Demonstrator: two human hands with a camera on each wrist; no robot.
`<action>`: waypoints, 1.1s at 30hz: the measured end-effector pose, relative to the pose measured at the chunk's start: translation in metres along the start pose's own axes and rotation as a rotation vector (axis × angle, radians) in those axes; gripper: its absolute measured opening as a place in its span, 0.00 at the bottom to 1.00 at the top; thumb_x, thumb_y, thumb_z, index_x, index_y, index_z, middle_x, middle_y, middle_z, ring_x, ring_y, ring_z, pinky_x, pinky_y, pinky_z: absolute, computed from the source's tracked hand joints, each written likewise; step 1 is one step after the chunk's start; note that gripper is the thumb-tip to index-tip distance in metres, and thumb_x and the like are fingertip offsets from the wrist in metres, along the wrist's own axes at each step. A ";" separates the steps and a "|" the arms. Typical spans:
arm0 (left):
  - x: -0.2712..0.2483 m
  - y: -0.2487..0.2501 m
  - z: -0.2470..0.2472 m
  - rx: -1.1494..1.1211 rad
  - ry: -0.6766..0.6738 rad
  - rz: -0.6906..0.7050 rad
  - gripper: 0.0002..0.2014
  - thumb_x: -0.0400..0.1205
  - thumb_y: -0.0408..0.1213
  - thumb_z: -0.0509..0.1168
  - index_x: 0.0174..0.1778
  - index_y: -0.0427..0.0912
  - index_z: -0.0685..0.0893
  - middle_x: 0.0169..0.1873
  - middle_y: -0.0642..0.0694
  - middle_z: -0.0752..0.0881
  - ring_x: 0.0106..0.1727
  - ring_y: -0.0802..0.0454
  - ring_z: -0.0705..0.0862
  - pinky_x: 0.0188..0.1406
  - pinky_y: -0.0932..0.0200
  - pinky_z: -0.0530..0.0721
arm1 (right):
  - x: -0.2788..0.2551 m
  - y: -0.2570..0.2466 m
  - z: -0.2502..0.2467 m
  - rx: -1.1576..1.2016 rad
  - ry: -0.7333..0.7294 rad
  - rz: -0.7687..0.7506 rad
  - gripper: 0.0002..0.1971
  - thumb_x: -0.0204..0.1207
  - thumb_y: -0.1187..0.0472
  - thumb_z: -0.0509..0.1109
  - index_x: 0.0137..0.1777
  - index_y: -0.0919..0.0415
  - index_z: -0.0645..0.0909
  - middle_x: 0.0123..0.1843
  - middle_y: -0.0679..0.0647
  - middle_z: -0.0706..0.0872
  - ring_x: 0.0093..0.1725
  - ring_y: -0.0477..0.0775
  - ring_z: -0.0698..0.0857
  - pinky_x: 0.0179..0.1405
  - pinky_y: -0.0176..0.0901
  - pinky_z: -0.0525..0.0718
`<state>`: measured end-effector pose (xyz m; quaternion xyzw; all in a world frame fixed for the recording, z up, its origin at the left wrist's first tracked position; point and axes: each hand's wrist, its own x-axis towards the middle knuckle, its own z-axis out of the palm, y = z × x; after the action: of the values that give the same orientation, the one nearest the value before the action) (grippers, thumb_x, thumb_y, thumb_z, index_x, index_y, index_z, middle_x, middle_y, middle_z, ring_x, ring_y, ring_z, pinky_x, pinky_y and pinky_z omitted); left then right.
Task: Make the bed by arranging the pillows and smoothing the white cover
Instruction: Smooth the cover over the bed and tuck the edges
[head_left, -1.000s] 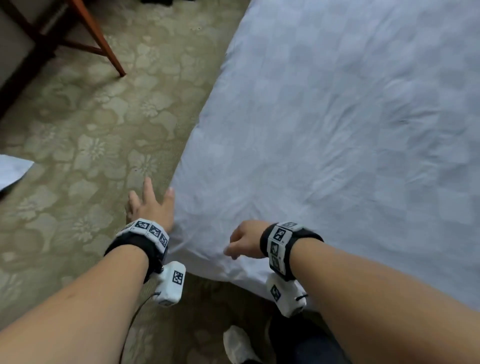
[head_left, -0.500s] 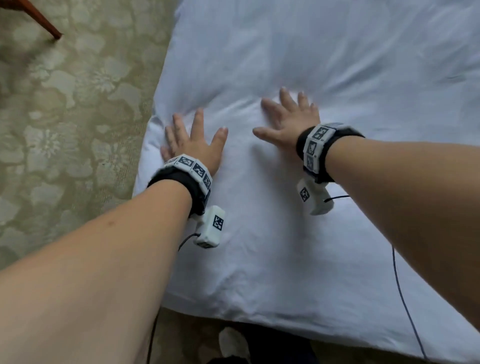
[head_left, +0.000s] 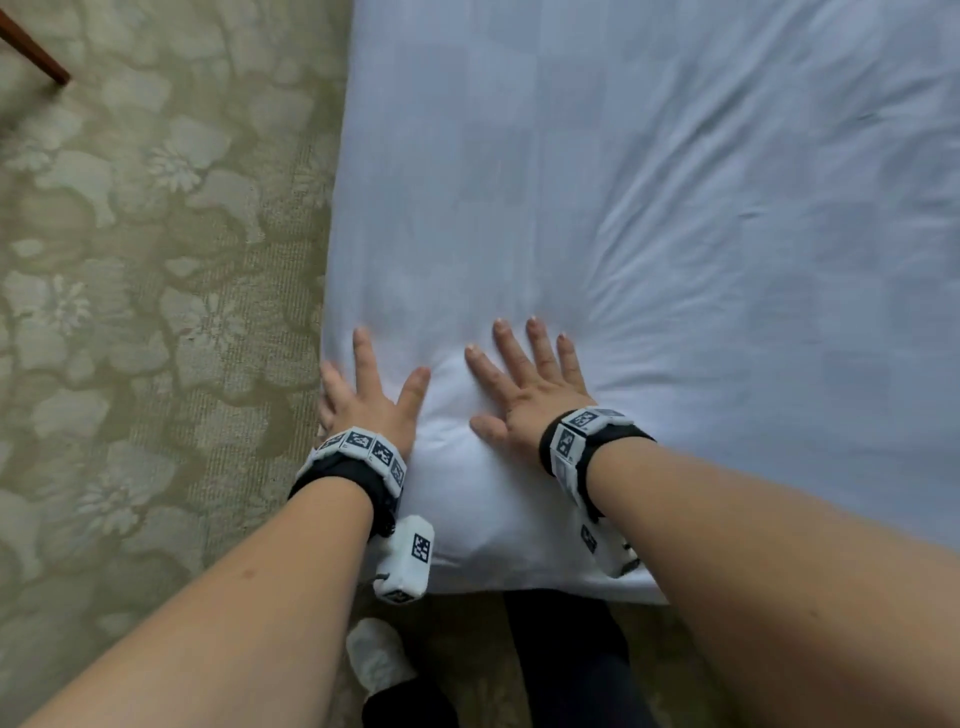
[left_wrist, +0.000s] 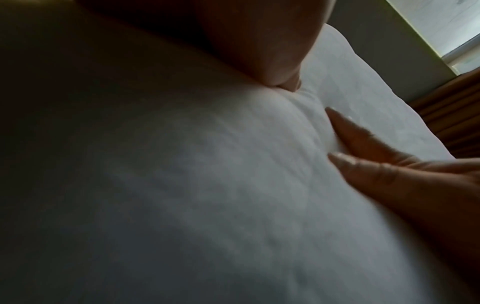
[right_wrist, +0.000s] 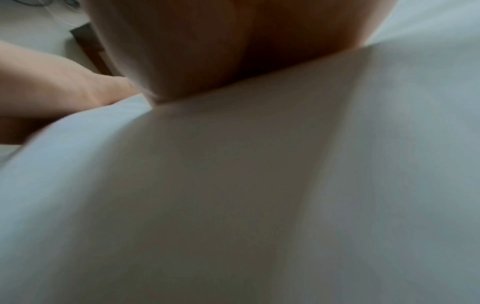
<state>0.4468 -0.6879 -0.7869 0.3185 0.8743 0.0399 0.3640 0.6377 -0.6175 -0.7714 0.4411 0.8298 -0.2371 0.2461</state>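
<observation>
One wrinkled white fabric cover is being pressed at its near left corner by two flat, spread hands, left hand and right hand, nothing being gripped.

cover white, faint checks | carpet olive, pale floral | wristbands black w/ b&w markers

Two hands — left hand, right hand — two wrist bands, one white cover, one chair leg.
</observation>
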 end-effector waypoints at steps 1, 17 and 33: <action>-0.006 -0.009 -0.002 -0.008 -0.042 -0.017 0.44 0.79 0.76 0.54 0.84 0.75 0.33 0.89 0.38 0.45 0.85 0.25 0.57 0.83 0.30 0.57 | -0.012 -0.015 0.010 0.002 -0.039 0.039 0.42 0.77 0.32 0.53 0.82 0.33 0.29 0.84 0.46 0.21 0.80 0.61 0.18 0.78 0.68 0.24; -0.118 0.034 -0.426 -0.031 0.039 0.320 0.41 0.85 0.70 0.49 0.90 0.60 0.40 0.84 0.32 0.67 0.77 0.31 0.76 0.77 0.40 0.74 | -0.193 -0.172 -0.270 -0.034 -0.177 0.293 0.25 0.82 0.45 0.62 0.76 0.54 0.76 0.77 0.56 0.78 0.75 0.59 0.77 0.76 0.51 0.74; -0.117 0.234 -0.670 0.006 0.149 0.772 0.33 0.90 0.64 0.46 0.80 0.44 0.76 0.76 0.41 0.80 0.78 0.40 0.76 0.80 0.48 0.69 | -0.148 -0.174 -0.594 0.040 0.346 0.385 0.32 0.82 0.38 0.60 0.82 0.53 0.68 0.79 0.54 0.74 0.77 0.59 0.74 0.76 0.52 0.71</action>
<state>0.1888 -0.4619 -0.1546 0.6211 0.7145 0.1943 0.2568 0.4443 -0.4324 -0.1944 0.6296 0.7556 -0.1233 0.1322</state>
